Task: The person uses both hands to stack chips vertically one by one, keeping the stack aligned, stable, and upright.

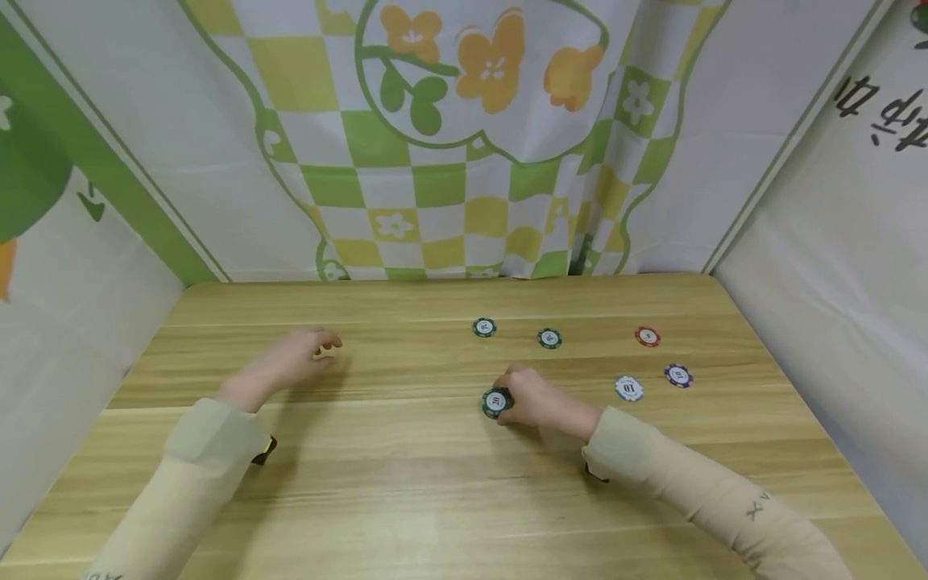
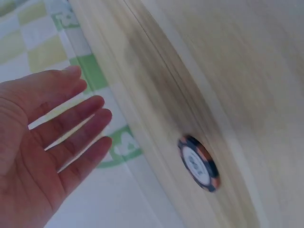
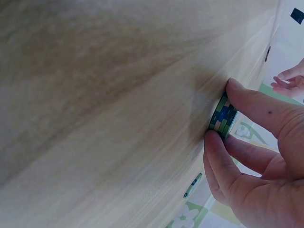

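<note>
My right hand (image 1: 540, 400) pinches a short stack of poker chips (image 1: 496, 403) near the table's middle, its top chip green and white with a 20. Thumb and fingertips grip the stack's edges in the right wrist view, where green, dark and blue rims (image 3: 223, 116) show in layers. Over the table's left side, my left hand (image 1: 293, 358) holds nothing, its fingers loosely extended. A black-and-orange poker chip (image 2: 198, 163) lies flat near that hand in the left wrist view; the head view does not show it.
Two green chips (image 1: 484, 327) (image 1: 549, 338) lie beyond my right hand. To the right are a red chip (image 1: 648, 337), a white chip (image 1: 628, 388) marked 10 and a blue chip (image 1: 678, 375). A checked curtain (image 1: 435, 185) hangs behind the wooden table (image 1: 406, 499).
</note>
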A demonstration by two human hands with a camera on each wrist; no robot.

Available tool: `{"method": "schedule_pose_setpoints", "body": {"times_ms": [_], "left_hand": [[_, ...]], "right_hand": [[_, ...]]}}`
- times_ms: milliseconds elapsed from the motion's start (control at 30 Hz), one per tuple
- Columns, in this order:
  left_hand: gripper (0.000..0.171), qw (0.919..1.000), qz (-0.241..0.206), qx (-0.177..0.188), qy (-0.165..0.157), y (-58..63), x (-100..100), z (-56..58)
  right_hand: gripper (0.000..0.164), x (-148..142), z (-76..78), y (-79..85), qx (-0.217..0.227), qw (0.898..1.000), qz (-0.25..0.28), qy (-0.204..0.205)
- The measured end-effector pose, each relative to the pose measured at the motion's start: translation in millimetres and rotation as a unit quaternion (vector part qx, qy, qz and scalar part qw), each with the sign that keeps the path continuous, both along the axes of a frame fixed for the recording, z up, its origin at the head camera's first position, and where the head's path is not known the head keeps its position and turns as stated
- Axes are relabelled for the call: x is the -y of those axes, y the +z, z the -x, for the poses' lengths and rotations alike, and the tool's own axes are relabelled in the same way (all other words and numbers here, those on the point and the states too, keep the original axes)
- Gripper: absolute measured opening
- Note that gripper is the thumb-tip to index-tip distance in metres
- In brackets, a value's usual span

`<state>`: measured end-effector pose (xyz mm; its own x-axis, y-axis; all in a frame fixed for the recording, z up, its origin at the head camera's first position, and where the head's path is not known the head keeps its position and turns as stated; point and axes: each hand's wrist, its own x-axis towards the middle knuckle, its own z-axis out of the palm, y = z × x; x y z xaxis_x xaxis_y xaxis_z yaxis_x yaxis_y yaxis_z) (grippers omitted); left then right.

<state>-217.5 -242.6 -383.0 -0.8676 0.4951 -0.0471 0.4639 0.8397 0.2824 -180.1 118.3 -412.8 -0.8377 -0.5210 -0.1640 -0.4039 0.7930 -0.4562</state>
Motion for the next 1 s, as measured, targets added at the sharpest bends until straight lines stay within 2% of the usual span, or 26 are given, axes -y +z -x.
{"method": "schedule_pose_setpoints", "body": {"times_ms": [233, 500, 667, 867, 1000], "left_hand": [[0.031, 0.9982, -0.019, 0.015, 0.056, -6.7, 20, 2.1], [0.038, 0.9931, 0.003, 0.025, 0.115, -9.7, 37, -3.8], [0.041, 0.9895, 0.016, 0.041, 0.137, -8.5, 42, -10.6], [0.048, 0.9855, 0.025, 0.074, 0.151, -12.8, 46, -12.4], [0.044, 0.9846, 0.024, 0.075, 0.156, -15.2, 46, -15.8]], "right_hand": [[0.043, -1, -0.2, -0.8, -0.006, 1.0, 0.008, 0.004], [0.045, 0, 0.0, -0.2, -0.001, 1.0, 0.011, 0.002], [0.045, -1, 0.4, -0.1, -0.004, 1.0, 0.013, 0.006], [0.045, -2, 0.7, -1.1, -0.004, 1.0, 0.012, 0.006], [0.044, -2, 0.7, -1.9, -0.005, 1.0, 0.011, 0.006]]}}
